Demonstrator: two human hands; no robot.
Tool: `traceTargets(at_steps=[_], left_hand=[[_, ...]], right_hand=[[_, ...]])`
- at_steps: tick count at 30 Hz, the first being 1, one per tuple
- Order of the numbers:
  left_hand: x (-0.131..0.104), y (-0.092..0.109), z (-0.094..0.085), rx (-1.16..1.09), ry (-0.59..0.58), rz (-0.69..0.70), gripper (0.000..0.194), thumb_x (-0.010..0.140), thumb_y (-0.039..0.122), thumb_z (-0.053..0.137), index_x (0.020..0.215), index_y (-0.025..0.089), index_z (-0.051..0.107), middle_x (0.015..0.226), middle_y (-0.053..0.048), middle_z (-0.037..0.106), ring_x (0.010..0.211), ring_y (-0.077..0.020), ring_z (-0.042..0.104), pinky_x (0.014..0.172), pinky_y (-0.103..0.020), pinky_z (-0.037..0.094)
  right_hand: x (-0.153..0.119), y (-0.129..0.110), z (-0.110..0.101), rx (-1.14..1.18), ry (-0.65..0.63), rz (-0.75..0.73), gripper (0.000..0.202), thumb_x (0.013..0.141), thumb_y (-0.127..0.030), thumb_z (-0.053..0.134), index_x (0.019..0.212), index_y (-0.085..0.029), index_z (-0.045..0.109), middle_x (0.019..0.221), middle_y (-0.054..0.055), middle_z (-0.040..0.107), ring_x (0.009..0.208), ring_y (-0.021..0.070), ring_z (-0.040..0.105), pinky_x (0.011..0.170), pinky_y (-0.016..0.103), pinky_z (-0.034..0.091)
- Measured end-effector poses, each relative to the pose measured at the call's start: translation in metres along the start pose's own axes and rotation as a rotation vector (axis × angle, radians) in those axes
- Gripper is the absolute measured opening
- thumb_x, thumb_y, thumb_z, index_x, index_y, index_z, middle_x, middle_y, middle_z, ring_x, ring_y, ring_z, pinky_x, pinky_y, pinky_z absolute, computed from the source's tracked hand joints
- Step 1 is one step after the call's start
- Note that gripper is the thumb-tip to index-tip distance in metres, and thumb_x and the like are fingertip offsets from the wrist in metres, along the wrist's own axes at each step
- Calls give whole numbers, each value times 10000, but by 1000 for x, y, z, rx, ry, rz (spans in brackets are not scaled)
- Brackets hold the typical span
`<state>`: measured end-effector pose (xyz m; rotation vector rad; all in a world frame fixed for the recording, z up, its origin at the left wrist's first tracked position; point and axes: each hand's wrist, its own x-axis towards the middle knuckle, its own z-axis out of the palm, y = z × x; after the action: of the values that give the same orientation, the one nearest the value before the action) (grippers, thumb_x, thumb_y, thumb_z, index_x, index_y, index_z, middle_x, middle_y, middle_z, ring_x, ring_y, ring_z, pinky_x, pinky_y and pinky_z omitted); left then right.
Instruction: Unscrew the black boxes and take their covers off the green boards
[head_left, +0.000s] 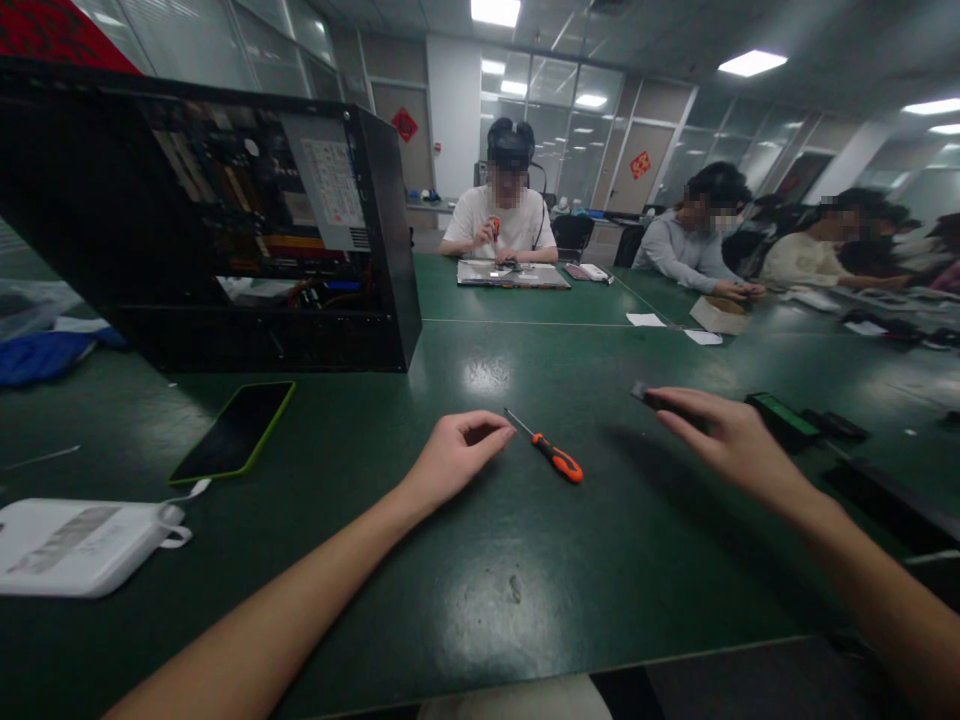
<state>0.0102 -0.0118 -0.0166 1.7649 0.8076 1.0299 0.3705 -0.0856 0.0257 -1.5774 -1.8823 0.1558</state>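
My left hand [466, 452] rests low over the table, its fingers curled and the thumb closed towards them. Whatever they hold, if anything, is hidden. Just beyond its fingertips lies a screwdriver [556, 458] with an orange and black handle, its shaft pointing back towards that hand. Off to the right, my right hand [709, 430] is raised above the table. A small dark flat piece with a see-through end [640, 391] sticks out from its pinched fingertips; its kind is unclear.
An open black computer case [397, 240] stands at the left. Nearer are a green-edged phone [236, 430] and a white device [82, 550] with a cable. Dark and green parts [784, 418] lie at the right on the green table [480, 560]. A person [499, 215] works opposite; others sit right.
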Motion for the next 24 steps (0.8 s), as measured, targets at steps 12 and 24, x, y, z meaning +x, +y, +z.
traceTargets(at_steps=[12,24], left_hand=[[0,-1,1,31,-22,-15,199,887,364,719,891,181,795,716,-19,702,646,-165,603,642,-261,465],[2,-3,-5,58,10,-41,239,906,380,698,912,152,771,742,-17,690,668,-151,593,661,-257,455]], right_hand=[[-16,168,-104,-604,26,532,433,938,-430,600,1242,-168,761,1096,175,784,962,334,720,822,401,488],[-13,227,-86,-704,20,510,586,893,-567,467,1242,-199,762,1044,133,806,935,352,745,772,407,555]])
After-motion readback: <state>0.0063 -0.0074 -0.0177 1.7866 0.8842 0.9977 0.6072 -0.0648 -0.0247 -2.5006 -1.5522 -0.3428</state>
